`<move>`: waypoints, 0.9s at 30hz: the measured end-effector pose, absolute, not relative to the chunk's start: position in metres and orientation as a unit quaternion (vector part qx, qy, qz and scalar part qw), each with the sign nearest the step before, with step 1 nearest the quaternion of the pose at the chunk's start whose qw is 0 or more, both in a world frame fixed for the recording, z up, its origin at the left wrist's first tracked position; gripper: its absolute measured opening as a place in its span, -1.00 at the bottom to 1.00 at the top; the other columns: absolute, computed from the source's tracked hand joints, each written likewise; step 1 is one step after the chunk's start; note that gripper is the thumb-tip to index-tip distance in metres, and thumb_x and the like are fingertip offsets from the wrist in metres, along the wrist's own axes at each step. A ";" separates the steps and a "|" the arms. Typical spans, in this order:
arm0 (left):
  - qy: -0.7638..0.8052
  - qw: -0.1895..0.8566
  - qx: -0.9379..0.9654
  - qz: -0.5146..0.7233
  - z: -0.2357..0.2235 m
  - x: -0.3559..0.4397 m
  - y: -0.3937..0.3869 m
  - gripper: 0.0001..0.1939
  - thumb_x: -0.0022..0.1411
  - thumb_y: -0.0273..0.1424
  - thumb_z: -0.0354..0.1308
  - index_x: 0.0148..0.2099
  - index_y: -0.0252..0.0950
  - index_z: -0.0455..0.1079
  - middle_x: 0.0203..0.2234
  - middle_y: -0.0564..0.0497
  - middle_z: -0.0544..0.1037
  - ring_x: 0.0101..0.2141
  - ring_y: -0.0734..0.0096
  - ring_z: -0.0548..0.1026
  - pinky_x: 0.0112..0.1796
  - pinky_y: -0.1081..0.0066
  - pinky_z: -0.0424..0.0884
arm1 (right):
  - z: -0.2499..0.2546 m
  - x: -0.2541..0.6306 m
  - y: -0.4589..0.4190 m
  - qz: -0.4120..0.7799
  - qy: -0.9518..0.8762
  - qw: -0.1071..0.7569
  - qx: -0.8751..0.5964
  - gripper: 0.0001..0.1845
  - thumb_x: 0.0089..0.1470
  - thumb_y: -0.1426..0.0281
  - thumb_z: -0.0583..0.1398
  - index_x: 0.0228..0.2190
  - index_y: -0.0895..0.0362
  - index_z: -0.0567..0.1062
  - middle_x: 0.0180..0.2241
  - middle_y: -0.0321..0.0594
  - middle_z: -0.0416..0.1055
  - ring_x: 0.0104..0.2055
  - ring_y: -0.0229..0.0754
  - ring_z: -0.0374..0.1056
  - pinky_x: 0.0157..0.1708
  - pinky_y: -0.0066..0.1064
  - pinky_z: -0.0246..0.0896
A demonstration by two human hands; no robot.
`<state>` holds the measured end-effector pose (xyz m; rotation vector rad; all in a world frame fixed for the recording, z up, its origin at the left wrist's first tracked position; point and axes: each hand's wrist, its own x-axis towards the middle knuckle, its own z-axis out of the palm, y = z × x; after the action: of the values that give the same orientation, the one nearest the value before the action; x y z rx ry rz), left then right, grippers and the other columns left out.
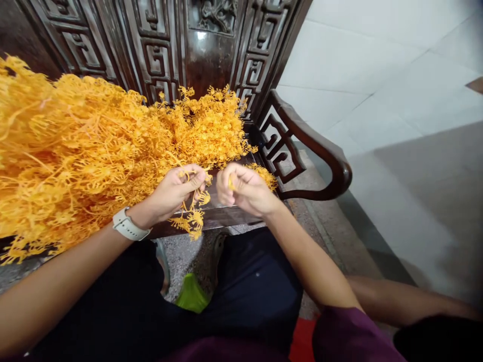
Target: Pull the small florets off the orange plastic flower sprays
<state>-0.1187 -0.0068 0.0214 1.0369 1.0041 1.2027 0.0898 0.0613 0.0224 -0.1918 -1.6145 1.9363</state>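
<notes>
My left hand (181, 188), with a pale watch strap at the wrist, is closed on a thin yellow plastic flower sprig (195, 221); its small spidery blossoms dangle below the fingers. Just to the right, my right hand (245, 188) is closed with a small yellow plastic piece (231, 182) pinched between thumb and fingers. The exact shape of that piece is mostly hidden. Both hands hover over the front edge of a dark wooden bench (226, 216), a short gap apart. Behind and left of them spreads a large heap of the same yellow plastic flowers (113, 146).
The carved bench back (211, 55) rises behind the heap, and a curved armrest (317, 146) stands at the right. A smaller yellow clump (264, 176) lies beside the armrest. A bright green object (193, 294) is between my legs. Another person's limb (407, 299) shows at lower right.
</notes>
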 end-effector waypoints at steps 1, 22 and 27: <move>0.447 0.579 0.449 0.514 0.020 -0.118 -0.007 -0.61 0.19 -0.07 0.49 -0.29 -0.26 0.50 -0.49 0.07 0.48 -0.57 0.57 0.33 -0.58 0.52 0.23 | 0.021 0.100 0.078 0.674 -0.649 0.329 -0.128 -0.70 0.40 0.10 0.24 -0.25 0.05 0.41 -0.45 -0.39 0.25 -0.51 -0.32 0.17 -0.46 -0.39 0.17; 0.488 0.618 0.377 0.488 0.020 -0.109 -0.007 -0.75 0.22 -0.25 0.48 -0.22 -0.32 0.60 -0.34 0.01 0.59 -0.48 0.61 0.45 -0.47 0.60 0.34 | -0.069 0.229 0.188 0.164 -0.823 0.101 -0.534 -0.62 0.16 0.47 0.20 -0.02 0.25 0.65 -0.16 0.01 0.51 -0.10 0.01 0.39 0.04 -0.25 0.25; 0.460 0.642 0.355 0.501 0.020 -0.114 -0.008 -0.84 0.30 -0.32 0.40 -0.21 -0.31 0.58 -0.31 -0.01 0.60 -0.46 0.56 0.51 -0.40 0.54 0.48 | -0.064 0.225 0.184 0.149 -0.828 0.122 -0.527 -0.62 0.14 0.47 0.18 -0.06 0.27 0.67 -0.17 0.04 0.46 -0.11 0.03 0.38 0.07 -0.16 0.28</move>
<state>-0.1141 -0.0081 0.0195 0.8086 1.0495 1.1410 0.2250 0.1838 -0.0640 -1.5382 -2.4155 0.4363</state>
